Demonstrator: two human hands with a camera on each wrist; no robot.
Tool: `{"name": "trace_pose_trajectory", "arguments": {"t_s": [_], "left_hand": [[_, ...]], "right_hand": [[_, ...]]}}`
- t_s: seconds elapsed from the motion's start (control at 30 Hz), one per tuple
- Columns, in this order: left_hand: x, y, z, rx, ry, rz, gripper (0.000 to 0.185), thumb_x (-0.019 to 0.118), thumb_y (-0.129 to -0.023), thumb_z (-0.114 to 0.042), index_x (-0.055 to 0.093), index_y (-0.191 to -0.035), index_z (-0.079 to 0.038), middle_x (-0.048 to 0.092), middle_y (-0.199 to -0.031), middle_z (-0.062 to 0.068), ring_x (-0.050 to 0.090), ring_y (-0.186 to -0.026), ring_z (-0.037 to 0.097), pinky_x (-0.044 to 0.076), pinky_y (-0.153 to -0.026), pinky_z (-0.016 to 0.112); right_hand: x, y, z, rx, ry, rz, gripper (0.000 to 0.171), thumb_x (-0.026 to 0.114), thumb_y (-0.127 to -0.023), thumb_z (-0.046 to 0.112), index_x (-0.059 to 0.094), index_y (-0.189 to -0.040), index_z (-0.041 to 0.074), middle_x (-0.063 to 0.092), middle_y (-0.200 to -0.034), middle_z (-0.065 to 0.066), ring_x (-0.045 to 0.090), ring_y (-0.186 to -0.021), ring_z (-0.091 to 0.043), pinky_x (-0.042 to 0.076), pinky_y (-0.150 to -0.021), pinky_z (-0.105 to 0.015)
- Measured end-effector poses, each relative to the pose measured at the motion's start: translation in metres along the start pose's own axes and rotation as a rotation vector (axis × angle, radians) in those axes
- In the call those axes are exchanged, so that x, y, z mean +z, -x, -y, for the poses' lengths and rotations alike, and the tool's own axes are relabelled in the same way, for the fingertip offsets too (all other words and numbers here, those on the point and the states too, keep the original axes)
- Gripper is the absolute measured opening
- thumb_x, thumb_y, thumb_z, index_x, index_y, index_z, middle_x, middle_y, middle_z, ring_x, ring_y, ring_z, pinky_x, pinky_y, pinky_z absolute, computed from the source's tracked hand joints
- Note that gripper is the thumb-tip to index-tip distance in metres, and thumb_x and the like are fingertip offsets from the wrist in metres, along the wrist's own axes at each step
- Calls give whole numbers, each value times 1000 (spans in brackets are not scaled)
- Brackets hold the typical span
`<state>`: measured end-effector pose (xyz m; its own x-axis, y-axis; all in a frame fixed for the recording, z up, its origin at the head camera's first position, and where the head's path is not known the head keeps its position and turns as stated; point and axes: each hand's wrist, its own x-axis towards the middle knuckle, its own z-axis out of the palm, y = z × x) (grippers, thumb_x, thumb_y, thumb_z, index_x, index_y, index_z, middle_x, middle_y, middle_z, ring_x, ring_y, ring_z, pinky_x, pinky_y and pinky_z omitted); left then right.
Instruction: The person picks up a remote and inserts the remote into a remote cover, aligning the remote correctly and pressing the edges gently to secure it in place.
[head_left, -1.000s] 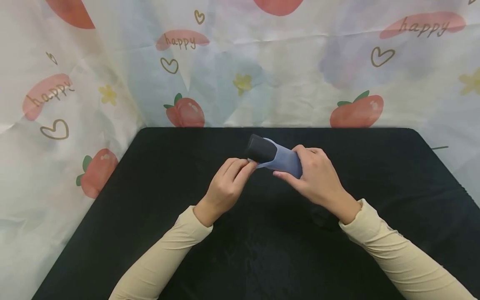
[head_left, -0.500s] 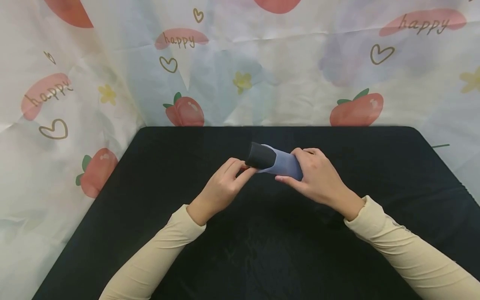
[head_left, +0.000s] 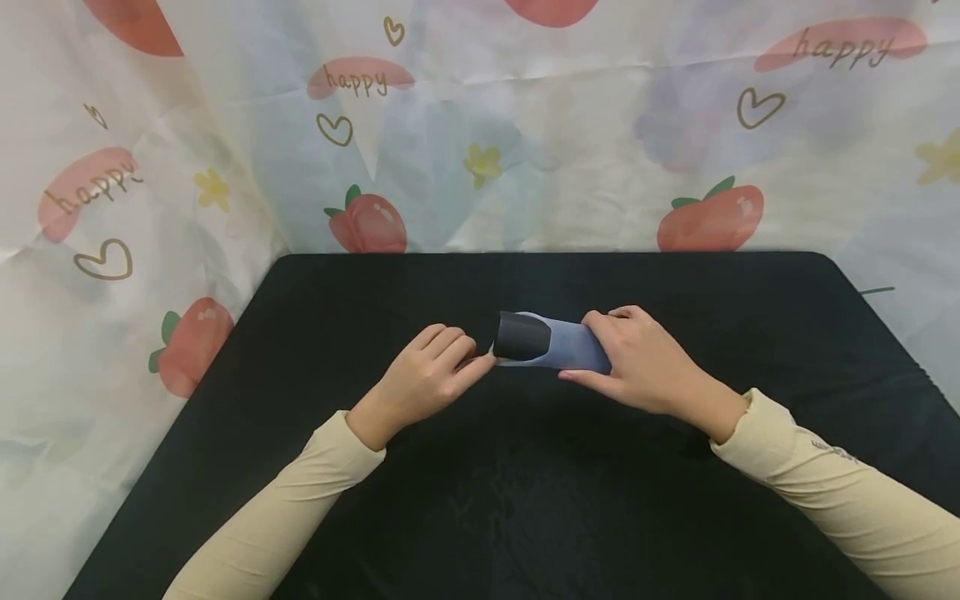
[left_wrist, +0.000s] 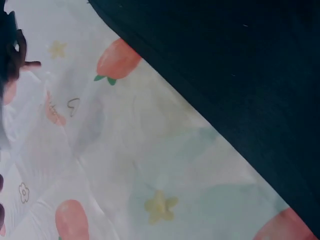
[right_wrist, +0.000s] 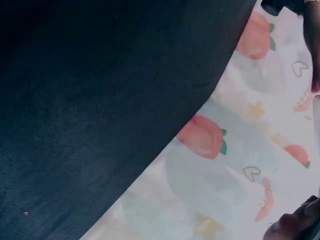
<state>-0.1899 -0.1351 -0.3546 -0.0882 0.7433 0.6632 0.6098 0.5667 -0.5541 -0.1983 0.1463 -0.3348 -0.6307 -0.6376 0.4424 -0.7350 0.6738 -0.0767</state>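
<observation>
In the head view, a blue-grey sleeve-like piece [head_left: 576,343] lies sideways in the air above the black table, with a smooth black rounded piece [head_left: 522,337] in its left end. My right hand [head_left: 645,362] grips the blue-grey end, thumb below and fingers over the top. At the black end, my left hand [head_left: 423,379] pinches a thin pale strip or edge with its thumb and curled fingers; what exactly it holds is mostly hidden. In the right wrist view only some fingers [right_wrist: 295,222] show, at the lower right edge.
A black-covered table [head_left: 525,500] spreads beneath both hands. Behind it and to its left hangs a pale curtain [head_left: 570,150] printed with fruit, hearts and flowers. Its far edge meets the curtain.
Both hands have come lower and nearer with the blue-grey and black object, which has levelled out. My left hand has drawn away to the left, its fingers more curled.
</observation>
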Motion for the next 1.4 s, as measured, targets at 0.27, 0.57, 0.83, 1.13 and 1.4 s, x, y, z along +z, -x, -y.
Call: {"name": "trace_pose_trajectory", "arguments": {"t_s": [0.27,0.57,0.83,1.13,1.4], "left_hand": [[2,4,11,72,-43,-9,16,62,-86,-9,65,-97,-20,57,-82,0,55,-77,16,46,-73,31],[-3,4,15,487,-83,-83,20,60,-87,-14,67,-103,-24,56,-109,-7,46,-95,10,41,-76,19],[-10,7,5,459,7,37,28,53,-91,-10,68,-109,-26,64,-114,-13,46,-94,8,37,-74,19],[-8,18,1,380,-143,127,40,53,-89,-8,49,-122,-30,57,-124,-12,38,-98,11,33,-72,22],[-15,21,-6,319,-229,89,32,51,-92,-11,62,-119,-24,59,-119,-7,38,-87,12,35,-75,24]], "right_hand": [[5,5,-8,-136,-29,-61,72,30,-86,70,56,-91,3,60,-72,-5,59,-68,-20,49,-76,-42],[7,11,-19,-315,-89,-103,62,37,-90,62,56,-94,3,61,-81,-2,60,-76,-20,49,-74,-40],[11,14,-28,-358,-138,-77,56,47,-88,61,56,-95,6,61,-82,2,59,-81,-20,50,-72,-38],[13,9,-25,-474,-90,-114,54,46,-91,55,56,-95,3,62,-77,0,58,-68,-12,46,-80,-38],[13,8,-21,-543,124,-204,56,31,-98,48,59,-111,1,63,-86,-10,58,-72,-21,47,-72,-40]]}}
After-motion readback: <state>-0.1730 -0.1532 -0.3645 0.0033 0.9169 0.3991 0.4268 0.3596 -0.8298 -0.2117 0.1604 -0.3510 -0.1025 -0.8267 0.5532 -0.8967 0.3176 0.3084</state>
